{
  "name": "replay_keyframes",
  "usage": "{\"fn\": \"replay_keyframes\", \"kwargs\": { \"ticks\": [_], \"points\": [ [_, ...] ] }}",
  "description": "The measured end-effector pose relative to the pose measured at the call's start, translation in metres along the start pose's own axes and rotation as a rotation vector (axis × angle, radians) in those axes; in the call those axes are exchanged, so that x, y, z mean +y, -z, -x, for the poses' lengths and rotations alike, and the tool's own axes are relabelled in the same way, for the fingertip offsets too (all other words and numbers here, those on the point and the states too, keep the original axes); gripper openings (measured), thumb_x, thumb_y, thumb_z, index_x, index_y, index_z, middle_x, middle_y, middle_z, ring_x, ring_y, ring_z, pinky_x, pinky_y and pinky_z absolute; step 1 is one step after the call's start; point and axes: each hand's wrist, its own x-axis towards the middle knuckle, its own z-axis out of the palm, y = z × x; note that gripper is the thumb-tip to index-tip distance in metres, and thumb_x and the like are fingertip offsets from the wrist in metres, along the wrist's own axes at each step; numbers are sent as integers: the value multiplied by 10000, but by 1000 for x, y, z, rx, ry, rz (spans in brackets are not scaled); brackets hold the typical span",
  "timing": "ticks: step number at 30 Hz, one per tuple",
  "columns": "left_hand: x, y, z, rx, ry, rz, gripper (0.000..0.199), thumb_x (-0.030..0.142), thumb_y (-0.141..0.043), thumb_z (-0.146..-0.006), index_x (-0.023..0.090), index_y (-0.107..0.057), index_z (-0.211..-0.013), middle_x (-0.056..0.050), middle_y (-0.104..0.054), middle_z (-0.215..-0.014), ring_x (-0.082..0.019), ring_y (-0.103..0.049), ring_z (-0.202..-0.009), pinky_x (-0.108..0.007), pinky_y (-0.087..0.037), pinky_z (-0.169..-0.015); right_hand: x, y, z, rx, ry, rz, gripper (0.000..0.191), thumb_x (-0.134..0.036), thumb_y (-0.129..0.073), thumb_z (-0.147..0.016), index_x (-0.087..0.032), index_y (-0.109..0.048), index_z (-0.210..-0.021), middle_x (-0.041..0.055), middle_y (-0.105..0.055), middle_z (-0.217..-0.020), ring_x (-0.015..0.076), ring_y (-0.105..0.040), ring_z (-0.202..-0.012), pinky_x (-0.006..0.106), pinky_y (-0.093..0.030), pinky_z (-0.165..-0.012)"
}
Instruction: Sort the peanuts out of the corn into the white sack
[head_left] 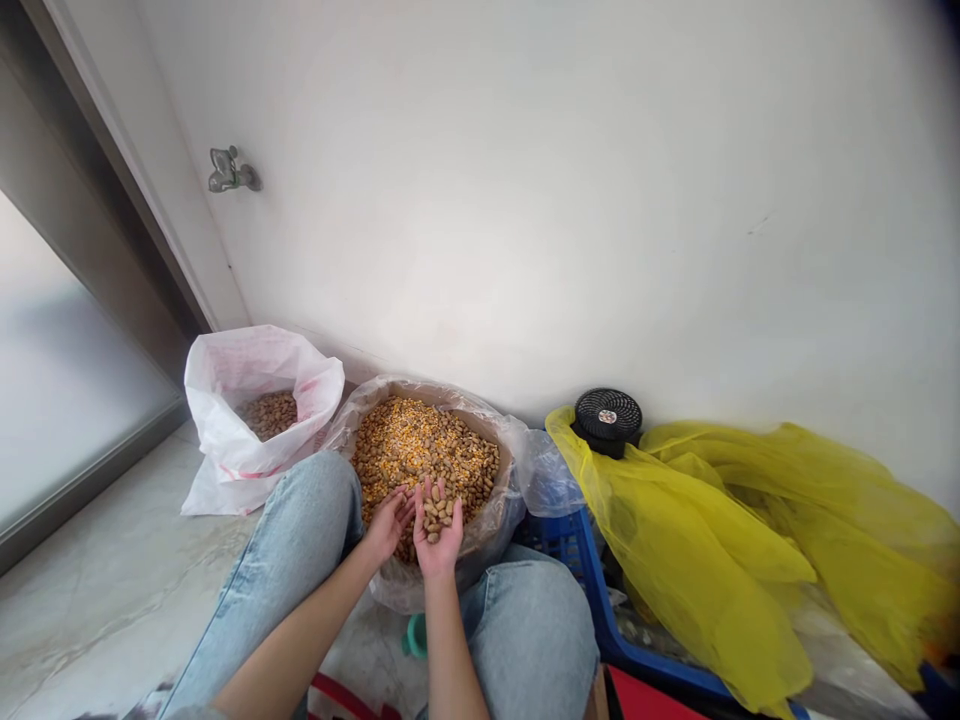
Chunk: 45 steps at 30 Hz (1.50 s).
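Yellow corn kernels (401, 440) and brown almond-shaped seeds (480, 470) lie mixed in a round container (510, 470) lined with a clear plastic bag (491, 545), which sits between the person's denim-covered knees (529, 640) at 12 o'clock from them. The main risk in this head view is spillage: seeds heaped on an open palm could roll off its edge or slip between the fingers, falling back among the kernels or onto the stone floor (112, 570). A knee shifting against the soft-lined container could tip it, and the loose plastic could slide over its rim.

Both forearms rise from 6 o'clock, and the hands meet over the mix. The right hand (439, 540) is turned palm up, its grip spread into a shallow cup that carries a small pile of the brown seeds. The left hand (388, 525) angles in from 8 o'clock, with its fingers (405, 503) loosely spread beside the right palm, pinching nothing that can be seen. A white plastic bag (225, 470) holding more brown seeds slumps at 10 o'clock.
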Motion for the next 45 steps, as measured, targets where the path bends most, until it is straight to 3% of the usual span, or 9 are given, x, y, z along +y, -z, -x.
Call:
{"fn": "replay_keyframes", "kwargs": {
  "ticks": [13,17,21,33,39,42,45],
  "points": [
    [-1,3,0,15,9,-4,140,50,-451,-732,151,-533,-784,-33,-617,-751,-107,-589,-664,-229,-471,-641,-1,-3,3,24,-1,41,364,-416,-411,-765,-291,-488,-1098,12,-508,-1180,145,-431,-1107,213,-485,-627],
    [-2,4,-2,11,28,5,136,56,-462,-727,152,-547,-773,-26,-622,-738,-108,-589,-662,-226,-468,-652,1,0,0,30,8,39,324,-402,-435,-751,-282,-538,-1034,-3,-563,-1102,130,-465,-1070,285,-462,-773],
    [-3,1,-1,-11,57,36,115,80,-468,-732,134,-562,-769,-32,-629,-741,-104,-588,-656,-210,-470,-640,6,4,-4,39,49,58,289,-408,-443,-740,-298,-569,-976,-23,-592,-1047,120,-478,-1056,362,-337,-939],
    [3,-10,6,52,91,141,104,107,-442,-737,126,-544,-727,-27,-594,-673,-98,-578,-622,-203,-484,-620,9,0,-3,88,90,144,347,-478,-432,-723,-294,-565,-986,-1,-537,-1146,151,-430,-1115,407,-311,-939],
    [46,-19,7,61,12,310,220,199,-322,-804,134,-531,-825,-77,-588,-792,-128,-582,-782,-249,-497,-685,6,3,-7,115,134,173,345,-496,-434,-722,-308,-564,-981,-17,-539,-1144,145,-443,-1105,407,-322,-942],
    [90,-25,6,20,-60,394,369,277,-201,-841,108,-512,-943,-118,-576,-862,-156,-572,-841,-270,-502,-675,5,6,-9,115,146,190,342,-484,-444,-723,-305,-559,-990,-11,-554,-1124,140,-458,-1089,406,-320,-954],
    [151,-28,2,69,-175,440,437,321,-133,-846,110,-471,-1024,-130,-559,-884,-169,-569,-844,-270,-500,-645,4,6,-9,97,129,176,320,-441,-461,-726,-308,-549,-1003,-19,-564,-1108,131,-463,-1083,397,-306,-978]
  ]
}}
